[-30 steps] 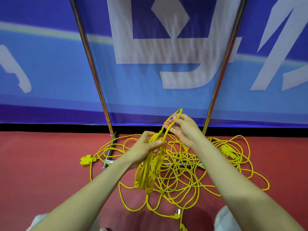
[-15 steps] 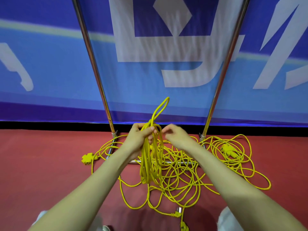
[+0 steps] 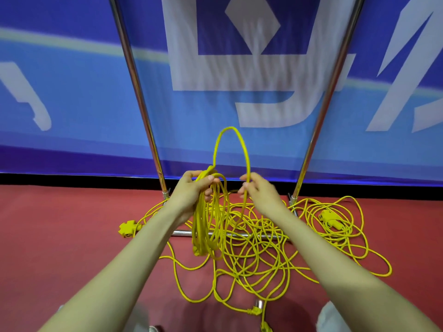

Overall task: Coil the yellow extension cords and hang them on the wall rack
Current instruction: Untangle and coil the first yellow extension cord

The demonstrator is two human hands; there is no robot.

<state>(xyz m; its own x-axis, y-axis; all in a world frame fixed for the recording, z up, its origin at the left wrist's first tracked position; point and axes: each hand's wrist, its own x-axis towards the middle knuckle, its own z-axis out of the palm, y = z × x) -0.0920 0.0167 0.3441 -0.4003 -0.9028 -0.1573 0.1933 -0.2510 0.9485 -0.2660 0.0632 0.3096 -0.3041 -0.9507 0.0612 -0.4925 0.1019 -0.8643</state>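
A blue fabric banner (image 3: 72, 92) with large white shapes and a pale stripe hangs across the back. A black strip (image 3: 72, 179) runs along its foot, meeting the red floor (image 3: 60, 236). Pale cloth (image 3: 328, 317) shows at the bottom edge.

head view looks down, close over both forearms.

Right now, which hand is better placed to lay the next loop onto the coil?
Right. The right hand pinches the raised loop and can likely swing it over. The left hand is full, gripping the hanging coil.
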